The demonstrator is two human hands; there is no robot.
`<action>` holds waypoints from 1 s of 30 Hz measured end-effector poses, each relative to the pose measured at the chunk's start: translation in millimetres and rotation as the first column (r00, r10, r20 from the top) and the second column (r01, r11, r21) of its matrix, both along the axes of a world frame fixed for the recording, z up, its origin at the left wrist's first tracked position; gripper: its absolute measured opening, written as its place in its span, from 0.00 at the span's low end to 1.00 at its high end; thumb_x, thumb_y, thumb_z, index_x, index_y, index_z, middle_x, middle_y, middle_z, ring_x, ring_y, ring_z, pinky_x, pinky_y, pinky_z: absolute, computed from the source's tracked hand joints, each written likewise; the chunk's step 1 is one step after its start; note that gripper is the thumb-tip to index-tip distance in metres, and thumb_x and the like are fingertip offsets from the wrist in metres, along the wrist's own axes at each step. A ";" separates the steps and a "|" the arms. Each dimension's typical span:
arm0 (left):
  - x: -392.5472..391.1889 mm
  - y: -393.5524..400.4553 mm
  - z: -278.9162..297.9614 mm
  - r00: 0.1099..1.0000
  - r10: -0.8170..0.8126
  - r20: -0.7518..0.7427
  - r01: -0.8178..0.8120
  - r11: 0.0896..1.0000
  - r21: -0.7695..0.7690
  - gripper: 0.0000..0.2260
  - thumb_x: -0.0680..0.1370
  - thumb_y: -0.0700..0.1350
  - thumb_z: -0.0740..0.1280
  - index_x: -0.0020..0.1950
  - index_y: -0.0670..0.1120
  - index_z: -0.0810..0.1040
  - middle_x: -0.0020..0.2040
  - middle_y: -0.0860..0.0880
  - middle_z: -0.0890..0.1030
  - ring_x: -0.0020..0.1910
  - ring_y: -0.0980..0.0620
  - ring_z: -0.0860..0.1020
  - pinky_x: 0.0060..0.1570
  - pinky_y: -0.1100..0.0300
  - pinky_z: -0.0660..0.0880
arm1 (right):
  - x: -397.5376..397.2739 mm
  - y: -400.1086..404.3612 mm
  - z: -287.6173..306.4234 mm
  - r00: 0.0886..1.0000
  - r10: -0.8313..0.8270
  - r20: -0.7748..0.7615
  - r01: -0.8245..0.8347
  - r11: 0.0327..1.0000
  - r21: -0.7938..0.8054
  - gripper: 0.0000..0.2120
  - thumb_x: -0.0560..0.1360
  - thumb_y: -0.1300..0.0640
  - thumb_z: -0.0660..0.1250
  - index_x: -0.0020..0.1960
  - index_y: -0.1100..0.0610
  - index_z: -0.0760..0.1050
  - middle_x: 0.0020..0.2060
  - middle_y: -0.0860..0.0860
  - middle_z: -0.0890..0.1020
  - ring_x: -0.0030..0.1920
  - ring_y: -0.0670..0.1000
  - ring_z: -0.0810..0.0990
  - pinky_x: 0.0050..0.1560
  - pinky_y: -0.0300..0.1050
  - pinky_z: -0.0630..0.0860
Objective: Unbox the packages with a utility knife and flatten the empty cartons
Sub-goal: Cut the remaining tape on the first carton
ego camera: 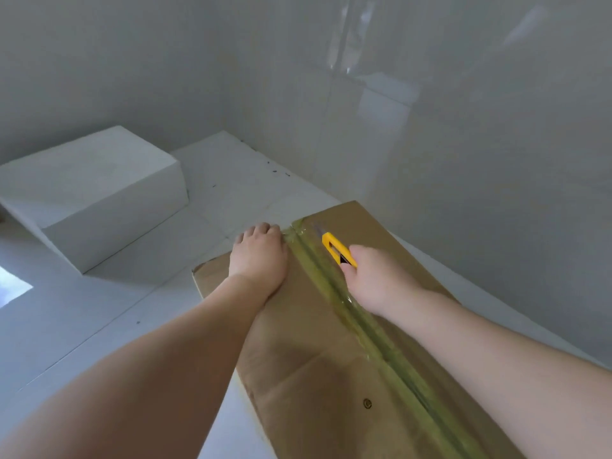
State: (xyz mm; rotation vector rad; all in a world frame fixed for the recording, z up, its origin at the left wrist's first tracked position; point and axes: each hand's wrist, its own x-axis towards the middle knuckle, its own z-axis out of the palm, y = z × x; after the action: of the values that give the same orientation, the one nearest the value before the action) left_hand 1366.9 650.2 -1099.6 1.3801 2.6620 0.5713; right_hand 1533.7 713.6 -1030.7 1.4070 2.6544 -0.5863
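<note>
Head view: knife (338,248) blade blurred; carton (331,376) possibly still taped.

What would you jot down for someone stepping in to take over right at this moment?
Left hand: flat on the brown carton, fingers over its far edge, steadying it.
Right hand: grips the yellow utility knife, blade at the far end of the tape seam.
The carton lies on the white floor, beside the wall; a white block sits to the left.
Done: knife is in position.
Left: whether the tape is slit is unclear; check, finish the cut, empty and flatten the carton.
</note>
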 end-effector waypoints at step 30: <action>-12.0 25.4 -17.2 0.985 0.112 0.128 -0.130 0.982 0.137 0.12 0.79 0.47 0.57 0.49 0.43 0.77 0.50 0.43 0.76 0.52 0.42 0.72 0.53 0.52 0.68 | -32.4 -1.1 -50.1 0.979 0.203 -0.010 -0.199 0.967 0.160 0.10 0.82 0.55 0.53 0.60 0.59 0.67 0.32 0.48 0.65 0.35 0.55 0.68 0.30 0.47 0.61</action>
State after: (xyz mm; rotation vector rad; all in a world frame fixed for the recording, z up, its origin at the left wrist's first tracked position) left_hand 1354.9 675.6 -1116.8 1.1794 2.6663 0.8484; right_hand 1501.4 712.5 -1080.8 1.1483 2.8744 -0.3836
